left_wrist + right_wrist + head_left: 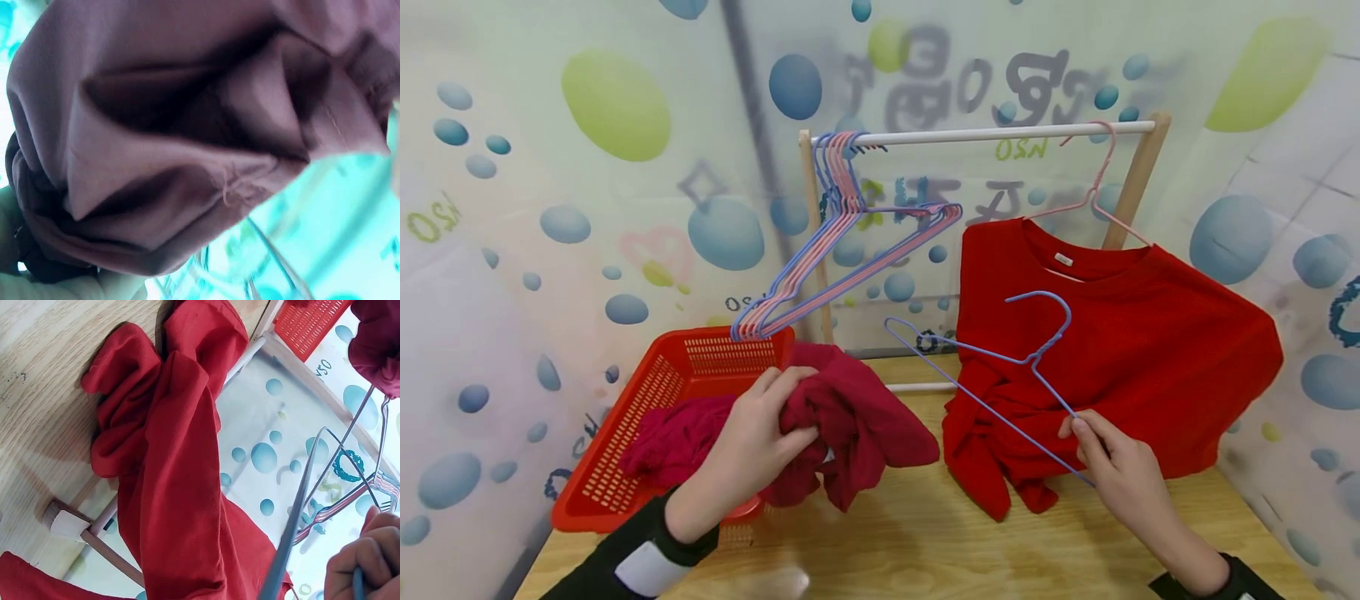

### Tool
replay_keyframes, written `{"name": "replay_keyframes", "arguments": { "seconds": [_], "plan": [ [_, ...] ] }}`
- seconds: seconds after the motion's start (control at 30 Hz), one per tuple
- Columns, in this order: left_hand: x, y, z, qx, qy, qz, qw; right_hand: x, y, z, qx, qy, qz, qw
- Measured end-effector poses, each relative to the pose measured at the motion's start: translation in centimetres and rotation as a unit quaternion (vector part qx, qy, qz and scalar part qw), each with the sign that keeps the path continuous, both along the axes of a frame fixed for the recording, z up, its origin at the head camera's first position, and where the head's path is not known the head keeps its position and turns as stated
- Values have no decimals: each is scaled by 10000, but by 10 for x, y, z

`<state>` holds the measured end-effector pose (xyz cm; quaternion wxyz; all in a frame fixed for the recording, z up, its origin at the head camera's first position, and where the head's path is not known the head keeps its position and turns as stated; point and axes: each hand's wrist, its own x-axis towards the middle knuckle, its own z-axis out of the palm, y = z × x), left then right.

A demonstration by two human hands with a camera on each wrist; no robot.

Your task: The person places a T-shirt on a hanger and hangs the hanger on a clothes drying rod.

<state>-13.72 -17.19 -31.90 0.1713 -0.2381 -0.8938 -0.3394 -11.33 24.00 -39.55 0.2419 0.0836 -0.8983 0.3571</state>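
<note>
The left hand [760, 433] grips a bunched crimson garment [868, 417] beside the basket [583, 518]. Apart from the garment, the right hand [1116, 467] pinches a blue wire hanger [1034, 359].

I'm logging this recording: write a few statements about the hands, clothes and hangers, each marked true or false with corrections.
1. The left hand grips a dark red garment. True.
2. The right hand holds a blue wire hanger. True.
3. A garment hangs on that blue wire hanger. False: it is bare.
4. The bright red top hangs from the rail on a pink hanger. True.
5. In the head view, the bunch of hangers is at the rail's right end. False: it is at the left end.
6. The red basket holds no fabric. False: dark red fabric lies in it.
</note>
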Motion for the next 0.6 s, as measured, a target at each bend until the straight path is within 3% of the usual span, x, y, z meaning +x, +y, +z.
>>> {"name": "replay_keyframes", "arguments": {
  "seconds": [0.3,0.43,0.6],
  "plan": [
    [-6,56,-26,-143,-354,-556,9977,1,1,0,-23,15,-18,10000],
    [-12,72,-41,-208,-425,-559,9973,1,2,1,-22,18,-47,10000],
    [-24,83,-64,-305,-896,-429,9946,0,1,1,-14,-17,-28,10000]
  ]
}}
